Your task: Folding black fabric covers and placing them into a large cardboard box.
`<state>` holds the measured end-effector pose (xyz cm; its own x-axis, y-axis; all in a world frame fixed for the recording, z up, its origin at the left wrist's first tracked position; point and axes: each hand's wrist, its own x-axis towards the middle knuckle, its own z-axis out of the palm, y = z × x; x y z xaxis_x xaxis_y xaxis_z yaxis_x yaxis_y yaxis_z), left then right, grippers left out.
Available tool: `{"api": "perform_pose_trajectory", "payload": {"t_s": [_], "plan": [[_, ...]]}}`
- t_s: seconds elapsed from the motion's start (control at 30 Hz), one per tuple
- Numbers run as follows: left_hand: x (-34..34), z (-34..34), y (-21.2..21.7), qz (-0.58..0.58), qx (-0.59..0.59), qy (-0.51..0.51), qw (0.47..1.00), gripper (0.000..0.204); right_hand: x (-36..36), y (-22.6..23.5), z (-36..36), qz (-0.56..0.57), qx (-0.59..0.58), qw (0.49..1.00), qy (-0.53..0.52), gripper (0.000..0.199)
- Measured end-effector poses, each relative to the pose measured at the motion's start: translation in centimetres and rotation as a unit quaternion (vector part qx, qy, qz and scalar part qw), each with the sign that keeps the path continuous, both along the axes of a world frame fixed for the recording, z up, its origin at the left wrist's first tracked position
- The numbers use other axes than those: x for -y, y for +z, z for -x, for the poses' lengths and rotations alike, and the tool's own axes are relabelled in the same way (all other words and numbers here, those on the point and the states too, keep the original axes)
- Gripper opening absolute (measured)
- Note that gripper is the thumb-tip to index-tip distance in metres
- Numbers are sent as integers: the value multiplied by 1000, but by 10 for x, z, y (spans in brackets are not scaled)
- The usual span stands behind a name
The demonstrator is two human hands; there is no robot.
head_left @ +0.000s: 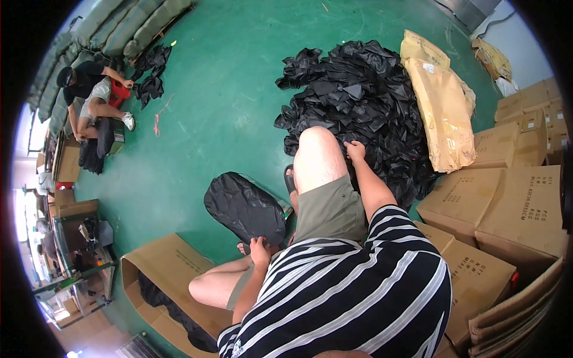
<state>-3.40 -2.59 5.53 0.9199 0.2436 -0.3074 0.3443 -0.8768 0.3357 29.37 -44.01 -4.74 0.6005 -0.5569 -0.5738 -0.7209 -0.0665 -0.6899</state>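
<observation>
A rounded, oval piece of thin black fabric (245, 206) lies in front of me, left of my bent right knee. Its near edge is pinched by the closed fingers of my left hand (260, 252). Beyond my knee rises a large heap of crumpled black fabric pieces (358, 95). At the heap's near side my right hand (356, 150) is closed, its fingertips on the black fabric. How much cloth it grips is partly hidden.
An open carton (170, 262) with black fabric inside stands at my left. Sealed cartons (465, 194) are stacked to my right. A flattened yellowish carton (444, 113) leans by the heap. Far left, another person (89, 89) sits handling black fabric beside large wrapped bales (113, 30).
</observation>
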Motion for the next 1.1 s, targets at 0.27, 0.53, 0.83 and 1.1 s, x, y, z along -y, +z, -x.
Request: {"api": "perform_pose_trajectory", "payload": {"t_s": [0.27, 0.53, 0.83, 1.1], "plan": [[3, -13, 0, 15, -23, 1, 1000, 34, 32, -35, -34, -387, 46, 866, -315, 24], [-3, -5, -7, 9, -24, 20, 999, 37, 16, 7, -41, -307, 85, 908, -274, 12], [-2, -3, -18, 3, -26, 32, 999, 35, -2, 44, 2, -131, 168, 947, -241, 9], [-13, -1, -19, 20, -56, 10, 998, 38, -10, 46, -7, -280, 75, 886, -363, 29]]}}
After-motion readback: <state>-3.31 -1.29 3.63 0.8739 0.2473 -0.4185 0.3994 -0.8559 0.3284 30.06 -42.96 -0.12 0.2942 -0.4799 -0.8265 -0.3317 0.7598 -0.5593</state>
